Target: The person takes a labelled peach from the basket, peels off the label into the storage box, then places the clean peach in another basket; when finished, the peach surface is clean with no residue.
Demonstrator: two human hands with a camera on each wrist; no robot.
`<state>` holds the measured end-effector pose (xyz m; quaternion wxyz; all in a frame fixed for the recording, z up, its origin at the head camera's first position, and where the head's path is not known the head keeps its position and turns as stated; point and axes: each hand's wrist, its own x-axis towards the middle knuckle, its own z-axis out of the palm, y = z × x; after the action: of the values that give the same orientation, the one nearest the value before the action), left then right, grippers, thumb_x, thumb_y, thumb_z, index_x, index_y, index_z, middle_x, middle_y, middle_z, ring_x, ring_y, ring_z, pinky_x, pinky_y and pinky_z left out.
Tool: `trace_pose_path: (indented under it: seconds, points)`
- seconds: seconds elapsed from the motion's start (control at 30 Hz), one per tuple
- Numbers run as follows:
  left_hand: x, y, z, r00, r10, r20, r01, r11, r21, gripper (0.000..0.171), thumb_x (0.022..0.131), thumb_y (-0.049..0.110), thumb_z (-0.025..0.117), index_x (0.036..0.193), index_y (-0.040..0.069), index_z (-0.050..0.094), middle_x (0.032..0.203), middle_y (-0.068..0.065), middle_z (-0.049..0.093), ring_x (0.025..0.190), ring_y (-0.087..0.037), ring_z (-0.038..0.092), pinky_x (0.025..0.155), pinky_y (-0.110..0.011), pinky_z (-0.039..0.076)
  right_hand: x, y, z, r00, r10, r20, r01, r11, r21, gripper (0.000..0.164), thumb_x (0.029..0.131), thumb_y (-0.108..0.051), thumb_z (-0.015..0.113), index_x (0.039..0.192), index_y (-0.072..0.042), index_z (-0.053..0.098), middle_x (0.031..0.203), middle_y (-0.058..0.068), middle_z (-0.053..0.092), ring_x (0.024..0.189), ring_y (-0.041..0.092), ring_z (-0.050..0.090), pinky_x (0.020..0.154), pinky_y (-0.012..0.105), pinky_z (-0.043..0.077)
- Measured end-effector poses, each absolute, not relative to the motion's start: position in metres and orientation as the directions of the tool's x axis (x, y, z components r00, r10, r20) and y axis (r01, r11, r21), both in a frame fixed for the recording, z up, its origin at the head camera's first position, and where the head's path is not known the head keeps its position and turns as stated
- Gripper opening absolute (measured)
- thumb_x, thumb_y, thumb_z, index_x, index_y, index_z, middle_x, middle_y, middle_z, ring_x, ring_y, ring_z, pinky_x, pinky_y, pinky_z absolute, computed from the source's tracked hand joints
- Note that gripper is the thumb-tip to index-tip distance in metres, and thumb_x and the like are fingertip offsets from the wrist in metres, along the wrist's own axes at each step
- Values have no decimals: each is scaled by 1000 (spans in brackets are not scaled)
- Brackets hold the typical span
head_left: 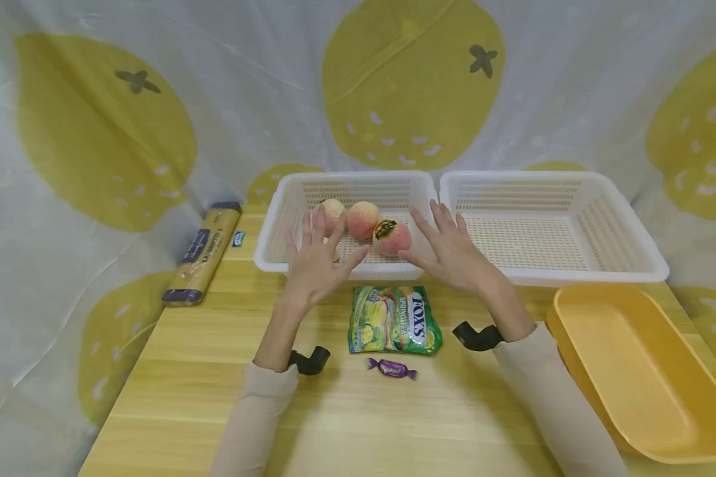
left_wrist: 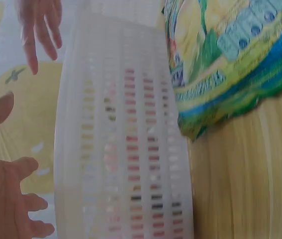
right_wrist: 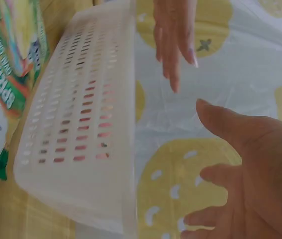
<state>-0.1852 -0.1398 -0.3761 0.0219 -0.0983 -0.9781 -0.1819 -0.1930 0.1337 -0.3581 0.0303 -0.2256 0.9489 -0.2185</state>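
Note:
Both hands hover over the left white plastic basket (head_left: pixel 370 271), fingers spread and holding nothing. My left hand (head_left: pixel 316 268) is above its front left part, and my right hand (head_left: pixel 450 257) above its right end. Inside lie pinkish peaches: one (head_left: pixel 362 220) in the middle, one (head_left: pixel 334 211) partly behind the left fingers, and one (head_left: pixel 396 244) with a dark sticker near the right thumb. Something yellowish beneath the left hand is mostly hidden. In both wrist views the peaches show only as colour through the slots of the basket's wall (left_wrist: pixel 126 149).
A second white basket (head_left: pixel 525 242) stands at the right, with an orange-yellow tub (head_left: pixel 650 371) before it. On the table are a green FOX'S candy bag (head_left: pixel 394 320), a purple wrapped candy (head_left: pixel 392 368), a spaghetti pack (head_left: pixel 203 255) and a small blue packet (head_left: pixel 238 238). A lemon-print curtain hangs behind.

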Motion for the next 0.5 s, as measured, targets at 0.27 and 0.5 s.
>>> trace_pose_path:
  seconds: [0.27,0.5]
  points:
    - [-184,-195,-372,-990,96,104,133,887,442,99,91,86,39,167,34,3,174,-10,-16,160,-43,-11,119,-77,-13,-216,120,-355,-825,-565,-5,-416,614,-671,83,104,-55,53,168,-24,12,175,18,-3,161,42,0,125,69,16]
    - [-186,-249,-384,-1000,13,9,16,839,544,99,94,79,44,167,33,-4,171,-17,-22,158,-47,-14,116,-78,-16,-243,106,-369,-787,-617,-4,-431,555,-711,72,107,-33,56,166,-12,22,171,28,11,160,45,8,124,69,21]
